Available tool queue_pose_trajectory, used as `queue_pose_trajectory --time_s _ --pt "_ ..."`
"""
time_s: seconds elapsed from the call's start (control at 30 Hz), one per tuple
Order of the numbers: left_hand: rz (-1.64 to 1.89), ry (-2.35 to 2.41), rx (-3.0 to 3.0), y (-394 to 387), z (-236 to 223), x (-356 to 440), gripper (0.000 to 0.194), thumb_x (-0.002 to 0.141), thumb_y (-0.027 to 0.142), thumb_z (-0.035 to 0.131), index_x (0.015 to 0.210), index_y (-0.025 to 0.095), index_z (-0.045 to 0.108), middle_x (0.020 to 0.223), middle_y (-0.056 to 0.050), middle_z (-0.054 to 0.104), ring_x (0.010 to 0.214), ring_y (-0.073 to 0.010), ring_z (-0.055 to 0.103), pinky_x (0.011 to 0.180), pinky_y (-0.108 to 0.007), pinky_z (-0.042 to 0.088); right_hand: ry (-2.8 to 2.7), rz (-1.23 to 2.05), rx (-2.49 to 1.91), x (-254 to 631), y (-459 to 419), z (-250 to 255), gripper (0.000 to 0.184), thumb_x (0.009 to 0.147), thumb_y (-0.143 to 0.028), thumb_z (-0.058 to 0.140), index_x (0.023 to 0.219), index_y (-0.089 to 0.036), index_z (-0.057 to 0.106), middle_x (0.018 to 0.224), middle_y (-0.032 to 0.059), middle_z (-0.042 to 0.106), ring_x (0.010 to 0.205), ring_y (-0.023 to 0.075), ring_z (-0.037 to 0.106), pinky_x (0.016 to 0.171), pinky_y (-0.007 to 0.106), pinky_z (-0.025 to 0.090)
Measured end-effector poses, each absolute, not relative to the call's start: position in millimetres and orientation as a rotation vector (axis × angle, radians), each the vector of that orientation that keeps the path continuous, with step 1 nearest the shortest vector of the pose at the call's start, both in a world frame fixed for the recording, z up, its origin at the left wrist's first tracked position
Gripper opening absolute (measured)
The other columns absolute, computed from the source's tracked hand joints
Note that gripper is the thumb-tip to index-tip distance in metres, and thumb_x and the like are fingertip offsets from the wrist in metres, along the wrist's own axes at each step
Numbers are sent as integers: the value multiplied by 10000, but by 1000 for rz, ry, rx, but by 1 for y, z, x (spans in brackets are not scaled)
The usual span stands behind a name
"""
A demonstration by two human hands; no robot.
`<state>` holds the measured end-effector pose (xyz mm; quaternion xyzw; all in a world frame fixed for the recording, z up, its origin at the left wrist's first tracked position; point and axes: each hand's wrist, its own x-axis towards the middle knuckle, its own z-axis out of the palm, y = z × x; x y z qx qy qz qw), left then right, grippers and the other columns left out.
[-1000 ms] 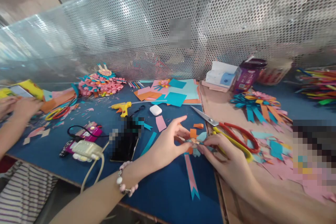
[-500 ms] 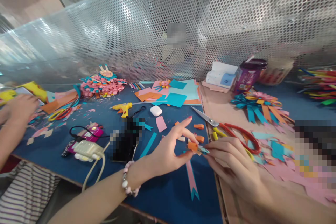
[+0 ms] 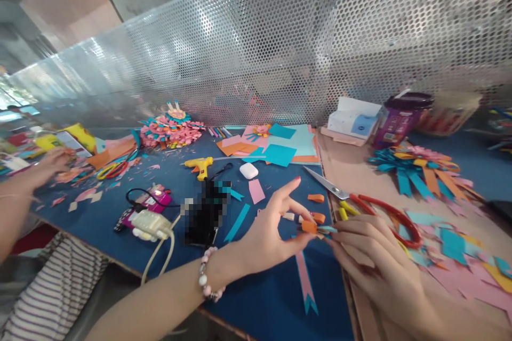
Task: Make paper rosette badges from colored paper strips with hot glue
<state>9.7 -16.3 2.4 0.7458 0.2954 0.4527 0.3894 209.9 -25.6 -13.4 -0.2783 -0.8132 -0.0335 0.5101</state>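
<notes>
Between the thumb and a finger of my left hand (image 3: 272,226) is a small folded orange paper loop (image 3: 309,226). My left index finger points up, away from it. A light blue paper end (image 3: 326,229) sticks out to the right of the loop, and the fingertips of my right hand (image 3: 376,261) are closed on it. Other orange paper loops (image 3: 316,198) lie just behind the held piece. Below it hangs or lies a pink and blue paper strip (image 3: 306,282) with a notched end; whether it joins the loop is hidden. Red-handled scissors (image 3: 340,192) lie behind my right hand.
A yellow glue gun (image 3: 201,167), a white earphone case (image 3: 248,171) and a power strip (image 3: 156,202) with cables lie on the left. Behind are paper sheets (image 3: 304,144) and a purple cup (image 3: 402,120). Paper scraps (image 3: 460,272) cover the right. A co-worker's hand (image 3: 56,162) is far left.
The whole view has swung left, so everything sits farther right in the picture. Both hands keep their hold on the paper piece, with little change in their fingers.
</notes>
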Motion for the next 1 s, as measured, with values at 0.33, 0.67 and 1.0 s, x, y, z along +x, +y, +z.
queue_pose_trajectory --time_s 0.33,0.67,1.0 --pt "1139 845 1595 -16 4 16 769 778 130 672 1410 236 248 937 -13 616 936 -151 605 921 -331 465 -1913 -11 -738 204 -27 -11 212 785 -32 632 903 -190 555 827 42 625 793 162 570 697 308 470" --pt "1103 898 1547 -15 1 16 783 779 156 678 1425 216 239 951 -26 584 907 -155 596 909 -347 465 -1817 225 -873 200 -29 -17 153 813 -86 637 866 -207 560 808 22 606 785 152 566 697 304 470" --pt "1126 901 1504 -14 0 18 765 794 183 680 1427 228 252 975 -42 642 944 -175 615 913 -361 465 -1739 395 -965 196 -31 -19 87 850 -174 619 859 -234 557 811 -2 616 774 149 574 701 295 473"
